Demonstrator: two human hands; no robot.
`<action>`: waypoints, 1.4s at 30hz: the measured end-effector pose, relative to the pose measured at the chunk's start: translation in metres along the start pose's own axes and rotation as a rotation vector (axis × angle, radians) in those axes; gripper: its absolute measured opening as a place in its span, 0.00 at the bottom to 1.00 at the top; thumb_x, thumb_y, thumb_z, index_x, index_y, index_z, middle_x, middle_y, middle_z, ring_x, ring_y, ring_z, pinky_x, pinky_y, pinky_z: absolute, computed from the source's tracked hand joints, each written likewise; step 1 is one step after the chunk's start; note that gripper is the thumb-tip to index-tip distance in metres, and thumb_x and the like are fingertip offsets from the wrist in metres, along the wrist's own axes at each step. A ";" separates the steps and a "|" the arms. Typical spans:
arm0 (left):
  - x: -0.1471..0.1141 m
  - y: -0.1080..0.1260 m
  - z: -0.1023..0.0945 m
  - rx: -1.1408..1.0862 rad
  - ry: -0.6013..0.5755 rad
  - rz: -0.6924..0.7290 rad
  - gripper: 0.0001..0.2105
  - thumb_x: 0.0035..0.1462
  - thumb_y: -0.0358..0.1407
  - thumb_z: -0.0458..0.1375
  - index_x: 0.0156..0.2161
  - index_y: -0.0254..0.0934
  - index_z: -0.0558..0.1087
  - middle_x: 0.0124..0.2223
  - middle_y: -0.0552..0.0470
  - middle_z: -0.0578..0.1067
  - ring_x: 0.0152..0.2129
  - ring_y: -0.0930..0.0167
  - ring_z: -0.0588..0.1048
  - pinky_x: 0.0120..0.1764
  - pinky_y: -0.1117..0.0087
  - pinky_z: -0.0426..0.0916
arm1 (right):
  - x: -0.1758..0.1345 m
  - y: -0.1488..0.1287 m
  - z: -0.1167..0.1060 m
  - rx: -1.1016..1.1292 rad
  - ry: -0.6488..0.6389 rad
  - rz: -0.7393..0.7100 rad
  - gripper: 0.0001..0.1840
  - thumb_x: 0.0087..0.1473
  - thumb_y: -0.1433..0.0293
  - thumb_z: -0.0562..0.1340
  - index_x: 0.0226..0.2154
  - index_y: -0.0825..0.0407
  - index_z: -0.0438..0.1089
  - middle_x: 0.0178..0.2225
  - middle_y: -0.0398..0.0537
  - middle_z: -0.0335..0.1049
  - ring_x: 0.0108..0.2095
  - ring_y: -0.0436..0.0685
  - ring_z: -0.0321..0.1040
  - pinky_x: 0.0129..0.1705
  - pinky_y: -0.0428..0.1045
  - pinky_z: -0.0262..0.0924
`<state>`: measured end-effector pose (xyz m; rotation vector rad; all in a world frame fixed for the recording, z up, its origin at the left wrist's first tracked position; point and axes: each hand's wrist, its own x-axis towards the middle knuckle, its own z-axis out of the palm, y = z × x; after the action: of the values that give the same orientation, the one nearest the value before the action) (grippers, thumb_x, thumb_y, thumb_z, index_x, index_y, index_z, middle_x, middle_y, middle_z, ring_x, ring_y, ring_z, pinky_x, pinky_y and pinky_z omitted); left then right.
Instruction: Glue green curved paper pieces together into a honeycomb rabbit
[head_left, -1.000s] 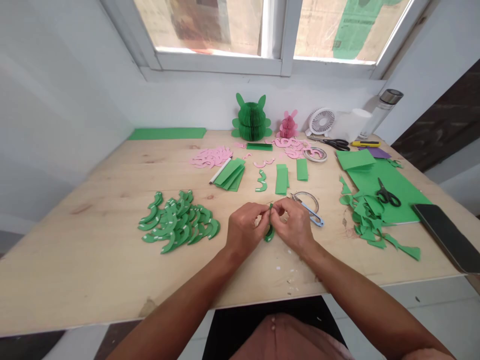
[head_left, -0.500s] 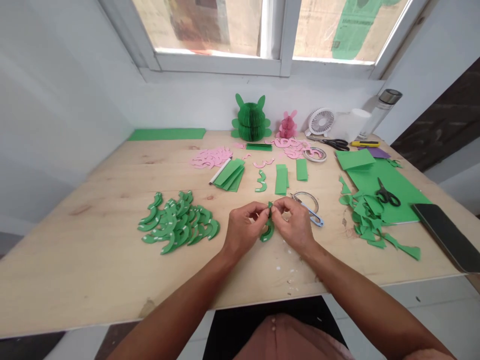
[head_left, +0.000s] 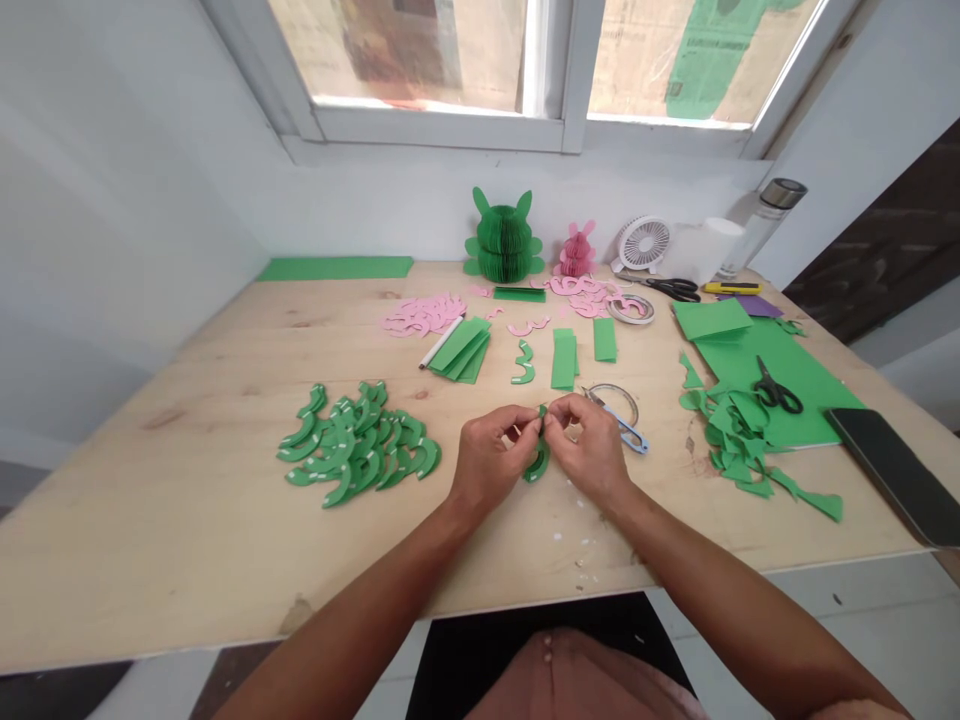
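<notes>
My left hand (head_left: 496, 450) and my right hand (head_left: 589, 445) meet over the table, each pinching the upper end of a curved green paper cutout (head_left: 537, 464). Its lower curve shows between my hands, with a small white patch on it; the part under my fingertips is hidden. Left of my hands lies a pile of similar green curved cutouts (head_left: 358, 450) with white patches. A wavy green cutout (head_left: 523, 362) rests just beyond my fingers. Close to my right hand are a light-blue utility knife (head_left: 627, 432) and a roll of tape (head_left: 619, 397).
Green scraps (head_left: 739, 435) and black scissors (head_left: 777, 388) lie on green sheets at the right, beside a dark phone (head_left: 896, 470). Pink cutouts (head_left: 425, 315), folded green strips (head_left: 564, 358) and a green honeycomb paper figure (head_left: 504, 240) stand or lie farther back. A white fan (head_left: 643, 243) is near the wall.
Both hands keep their pinch on the green cutout with barely any movement. The whole view has shifted very slightly.
</notes>
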<state>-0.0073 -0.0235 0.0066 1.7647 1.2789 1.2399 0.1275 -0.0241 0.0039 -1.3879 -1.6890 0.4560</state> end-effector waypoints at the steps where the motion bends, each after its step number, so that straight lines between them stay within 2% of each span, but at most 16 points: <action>1: 0.000 0.000 0.000 0.002 0.003 0.001 0.06 0.49 0.31 0.56 0.27 0.35 0.75 0.25 0.53 0.77 0.21 0.74 0.72 0.28 0.75 0.67 | 0.000 0.000 0.000 0.004 -0.001 0.002 0.04 0.46 0.72 0.56 0.22 0.50 0.63 0.23 0.43 0.67 0.26 0.53 0.63 0.33 0.49 0.58; 15: -0.001 -0.003 0.001 0.029 0.010 0.048 0.06 0.49 0.32 0.56 0.28 0.35 0.75 0.26 0.52 0.77 0.22 0.74 0.72 0.29 0.74 0.68 | 0.001 0.001 0.000 0.061 -0.025 0.043 0.04 0.46 0.72 0.56 0.22 0.50 0.63 0.22 0.42 0.66 0.26 0.52 0.63 0.32 0.48 0.58; 24: 0.000 0.000 0.000 -0.005 -0.015 -0.018 0.06 0.50 0.31 0.55 0.28 0.35 0.75 0.26 0.52 0.77 0.22 0.73 0.71 0.30 0.74 0.67 | 0.001 0.000 0.000 0.092 -0.023 0.058 0.04 0.47 0.70 0.56 0.23 0.50 0.63 0.23 0.43 0.66 0.27 0.52 0.63 0.32 0.47 0.58; 33: -0.001 -0.002 0.001 0.022 -0.012 0.014 0.05 0.50 0.31 0.56 0.29 0.35 0.75 0.28 0.51 0.77 0.24 0.73 0.72 0.30 0.73 0.67 | 0.001 0.001 0.001 0.091 -0.024 0.062 0.04 0.45 0.72 0.56 0.22 0.50 0.63 0.22 0.42 0.65 0.26 0.52 0.63 0.33 0.47 0.58; 42: 0.001 0.001 0.001 -0.151 -0.025 -0.154 0.05 0.48 0.32 0.58 0.26 0.34 0.75 0.26 0.53 0.77 0.22 0.74 0.71 0.28 0.75 0.66 | 0.001 0.000 0.002 0.098 -0.021 0.079 0.03 0.45 0.73 0.56 0.22 0.50 0.62 0.22 0.42 0.65 0.26 0.52 0.62 0.32 0.47 0.58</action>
<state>-0.0059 -0.0229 0.0076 1.5410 1.2479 1.1903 0.1259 -0.0229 0.0033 -1.3856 -1.6106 0.5922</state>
